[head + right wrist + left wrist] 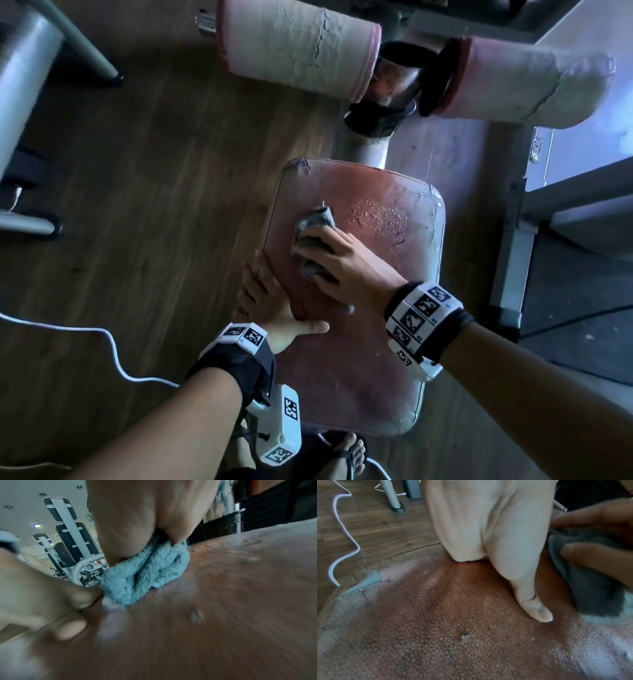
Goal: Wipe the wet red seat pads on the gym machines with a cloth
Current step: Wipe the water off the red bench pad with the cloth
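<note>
While pressing down on the red seat pad (359, 342), right hand (339, 260) grips bunched grey-blue cloth (313, 228), fingers curled over it, cloth flat against pad's upper-left area. Water droplets (380, 216) beaded just right of cloth, near pad's far edge. Left hand (274, 308) clamped on pad's left edge: thumb (532, 601) lying straight on top surface, fingers wrapped over the side and down. Pad worn, cracked at corners, small nick (464, 637) in the textured surface. Two cracked pink roller pads (298, 51) beyond the seat, wood-look floor (154, 171) around, white cable (102, 342) trailing at left. Right wrist view motion-blurred.
</note>
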Available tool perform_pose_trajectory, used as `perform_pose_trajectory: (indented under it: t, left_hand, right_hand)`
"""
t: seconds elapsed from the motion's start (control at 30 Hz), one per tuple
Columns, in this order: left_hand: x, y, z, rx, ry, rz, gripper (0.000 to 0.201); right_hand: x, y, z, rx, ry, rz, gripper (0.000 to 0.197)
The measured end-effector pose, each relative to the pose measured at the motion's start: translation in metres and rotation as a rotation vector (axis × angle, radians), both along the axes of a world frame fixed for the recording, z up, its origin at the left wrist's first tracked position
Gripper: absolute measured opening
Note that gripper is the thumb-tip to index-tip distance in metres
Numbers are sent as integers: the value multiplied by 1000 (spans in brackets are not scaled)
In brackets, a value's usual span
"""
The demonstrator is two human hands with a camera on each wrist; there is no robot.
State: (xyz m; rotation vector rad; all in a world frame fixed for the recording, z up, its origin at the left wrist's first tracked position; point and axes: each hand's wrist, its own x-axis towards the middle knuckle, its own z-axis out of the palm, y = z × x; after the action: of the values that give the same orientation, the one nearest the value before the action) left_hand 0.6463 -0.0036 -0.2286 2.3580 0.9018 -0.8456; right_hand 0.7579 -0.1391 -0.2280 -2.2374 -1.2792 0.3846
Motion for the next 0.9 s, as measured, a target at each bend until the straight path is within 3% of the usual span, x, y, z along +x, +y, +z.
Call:
perform_pose_trajectory:
  t: [0.17,0.33,0.73,0.9]
  left_hand:
    - [-4,4,-3,-69,-80,-8,171]
    - [-4,9,-5,-159,-115,-27,169]
    - [-5,9,-3,-198,-139,-24,168]
    - [-5,8,-2,-196,-129,-22,167]
  right_hand:
    - [-55,-67,0,-6,44,-121,62]
    - [-77,-113,7,-212,-71,-415,67]
    - [-81,-96,-18,64,-16,-668,61]
    - [-65,-97,-17,-88,-160,-669,51]
